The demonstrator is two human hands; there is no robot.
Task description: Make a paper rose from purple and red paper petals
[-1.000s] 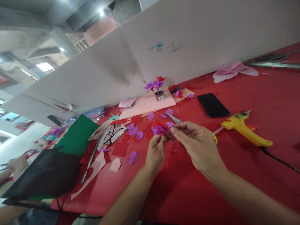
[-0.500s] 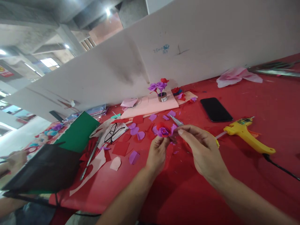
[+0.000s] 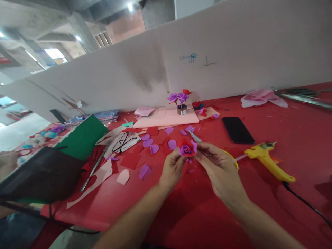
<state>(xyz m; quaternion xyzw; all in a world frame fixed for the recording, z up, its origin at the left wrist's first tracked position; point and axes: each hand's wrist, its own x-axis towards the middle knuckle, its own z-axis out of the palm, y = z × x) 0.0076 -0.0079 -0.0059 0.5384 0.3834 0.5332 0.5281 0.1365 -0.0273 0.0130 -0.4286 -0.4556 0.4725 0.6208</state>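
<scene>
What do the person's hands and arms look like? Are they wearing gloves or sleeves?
No gloves. The left hand and the right hand are both bare, and no ring, watch or bracelet shows on them. The left forearm and the right forearm are bare too, with no sleeve in view right down to the picture's edge.

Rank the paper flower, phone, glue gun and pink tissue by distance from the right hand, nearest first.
1. The paper flower, front centre, touching the fingers of the right hand.
2. The glue gun, to its right, and the phone, behind it: too close to call.
3. The pink tissue, far back right.
</scene>
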